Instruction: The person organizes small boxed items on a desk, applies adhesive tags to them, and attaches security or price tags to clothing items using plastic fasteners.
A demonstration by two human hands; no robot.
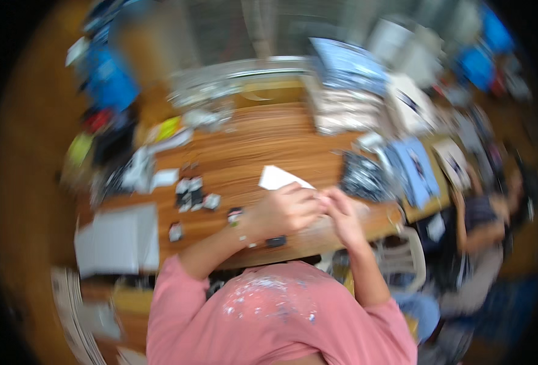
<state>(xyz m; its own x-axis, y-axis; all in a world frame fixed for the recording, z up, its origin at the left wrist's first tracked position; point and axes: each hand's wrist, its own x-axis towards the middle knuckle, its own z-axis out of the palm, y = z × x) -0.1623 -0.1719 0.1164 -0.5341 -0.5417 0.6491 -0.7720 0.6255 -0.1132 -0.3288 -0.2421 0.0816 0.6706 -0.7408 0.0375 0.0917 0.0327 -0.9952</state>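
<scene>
My left hand [286, 211] and my right hand [342, 214] meet over the front part of the wooden table, fingertips close together. Both are closed, the right in a pinch; what lies between the fingers is blurred and too small to make out. A white piece of paper or card [281, 177] shows just beyond my left hand; whether that hand touches it I cannot tell. Something clear like plastic film [325, 234] appears below the hands at the table edge. Near my left wrist lie a small dark item [275, 241] and a small black, red and white piece [235, 214].
Folded garments in clear bags [348, 109] are stacked at the far right. A dark bagged bundle [366, 176] and a blue folded garment [415, 170] lie right. White sheets [120, 237] and small black-and-white pieces [189, 193] are left. Another person [485, 228] sits at right.
</scene>
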